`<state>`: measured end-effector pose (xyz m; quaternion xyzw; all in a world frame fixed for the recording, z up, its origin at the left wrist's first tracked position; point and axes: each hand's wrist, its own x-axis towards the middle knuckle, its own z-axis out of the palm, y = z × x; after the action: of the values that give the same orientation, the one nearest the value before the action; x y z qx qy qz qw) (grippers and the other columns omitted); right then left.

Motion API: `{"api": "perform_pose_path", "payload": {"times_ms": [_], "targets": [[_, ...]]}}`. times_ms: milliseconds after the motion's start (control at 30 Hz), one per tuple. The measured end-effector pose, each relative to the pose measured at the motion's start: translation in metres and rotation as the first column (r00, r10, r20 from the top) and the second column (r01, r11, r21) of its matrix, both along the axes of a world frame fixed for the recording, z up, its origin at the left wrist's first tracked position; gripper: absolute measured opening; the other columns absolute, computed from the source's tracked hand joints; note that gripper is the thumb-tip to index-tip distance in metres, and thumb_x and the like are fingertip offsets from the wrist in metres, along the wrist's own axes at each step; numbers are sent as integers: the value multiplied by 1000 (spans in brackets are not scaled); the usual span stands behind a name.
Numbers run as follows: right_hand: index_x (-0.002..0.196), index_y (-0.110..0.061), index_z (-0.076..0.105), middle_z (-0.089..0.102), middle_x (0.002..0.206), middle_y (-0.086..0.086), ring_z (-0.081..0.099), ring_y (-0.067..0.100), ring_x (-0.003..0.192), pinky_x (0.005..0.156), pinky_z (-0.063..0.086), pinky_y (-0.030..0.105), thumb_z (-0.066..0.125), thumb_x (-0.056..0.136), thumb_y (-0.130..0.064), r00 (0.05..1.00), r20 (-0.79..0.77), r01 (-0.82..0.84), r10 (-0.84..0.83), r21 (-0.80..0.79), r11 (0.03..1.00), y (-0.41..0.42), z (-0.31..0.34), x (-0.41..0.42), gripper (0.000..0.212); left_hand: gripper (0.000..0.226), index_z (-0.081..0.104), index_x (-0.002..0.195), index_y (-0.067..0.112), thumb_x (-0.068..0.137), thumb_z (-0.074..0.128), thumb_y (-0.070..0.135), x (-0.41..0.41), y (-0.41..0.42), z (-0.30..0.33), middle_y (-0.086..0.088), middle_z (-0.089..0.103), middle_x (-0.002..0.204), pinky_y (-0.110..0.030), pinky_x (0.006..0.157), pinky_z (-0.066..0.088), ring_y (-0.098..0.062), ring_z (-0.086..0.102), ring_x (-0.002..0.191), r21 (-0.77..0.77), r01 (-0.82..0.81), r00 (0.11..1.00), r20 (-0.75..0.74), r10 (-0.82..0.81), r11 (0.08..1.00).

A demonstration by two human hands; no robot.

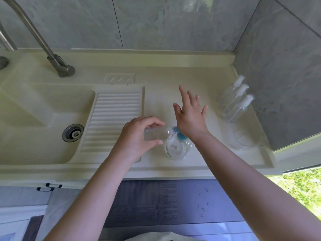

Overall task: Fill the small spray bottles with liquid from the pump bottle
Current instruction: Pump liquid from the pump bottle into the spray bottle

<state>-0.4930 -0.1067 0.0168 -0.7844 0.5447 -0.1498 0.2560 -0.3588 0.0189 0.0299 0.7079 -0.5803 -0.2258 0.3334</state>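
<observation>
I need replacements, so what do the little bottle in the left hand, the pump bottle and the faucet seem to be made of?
Small bottle: clear, glossy, probably plastic; droplets show through its wall.
Pump bottle: clear body, likely plastic though glass is possible, with an opaque blue pump head that looks plastic.
Faucet: metal with a brushed, dull grey sheen.

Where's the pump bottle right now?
Head view, centre: the pump bottle stands on the counter near its front edge, under the right hand, beside the small bottle.
</observation>
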Motion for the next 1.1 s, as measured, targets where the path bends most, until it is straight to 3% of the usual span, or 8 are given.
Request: {"api": "perform_pose_path", "payload": {"times_ms": [100,300,400,533,767,867,1000,1100], "targets": [[159,-35,6,12,166,5,-2,30,154,119,-7,59,30,107,-38,1000,6,29,-29,21,999,1,-2,0,57,48,72,107,29,65,90,14,0,0,-2,15,67,102,2,83,34,7,59,96,12,-2,1000,-17,2,1000],[159,-31,6,17,165,1,0,30,154,119,-4,60,34,107,-34,1000,-14,0,-1,-112,994,2,0,0,60,49,71,106,29,65,89,12,0,0,-3,13,67,103,-6,89,41,1,61,97,-5,-1,1000,-31,1,1000],[159,-30,6,19,165,0,2,31,153,120,-3,59,32,107,-36,1000,-6,24,-25,-85,996,1,-2,1,59,49,71,107,31,65,89,13,1,0,-3,15,65,102,-9,89,43,3,60,97,-5,-5,1000,-11,5,1000],[159,-30,4,18,164,1,1,31,153,119,-3,60,37,105,-42,999,30,24,-22,-85,996,-2,2,0,64,50,71,106,32,64,89,12,2,-1,-3,15,65,102,-5,87,41,4,60,96,-10,-4,1000,-10,4,1000],[159,-30,7,20,164,1,0,31,154,120,-3,60,33,106,-40,999,-45,-21,13,-189,982,1,-1,0,60,50,71,106,30,64,89,10,2,-1,-3,15,64,101,-3,86,39,5,59,95,-15,4,1000,1,-4,1000],[159,-29,6,24,162,2,1,32,153,119,-2,61,35,106,-38,999,34,19,-15,-134,991,-3,8,-5,62,49,72,106,29,64,89,10,3,0,-1,12,66,102,0,84,36,6,58,95,-19,0,1000,-10,0,1000],[159,-31,7,34,156,2,0,32,153,119,-2,61,35,106,-34,999,-35,-4,-2,-150,989,2,4,-11,59,49,71,108,31,66,88,12,1,0,-1,14,65,104,-1,86,37,4,59,98,-29,4,1000,6,-4,1000],[158,-34,8,31,159,0,0,32,153,120,-3,60,30,106,-35,997,-83,-9,0,-108,994,1,-4,-10,56,49,70,108,33,67,88,13,1,-1,-1,14,64,104,-3,86,38,4,58,98,-15,5,1000,15,-5,1000]]}}
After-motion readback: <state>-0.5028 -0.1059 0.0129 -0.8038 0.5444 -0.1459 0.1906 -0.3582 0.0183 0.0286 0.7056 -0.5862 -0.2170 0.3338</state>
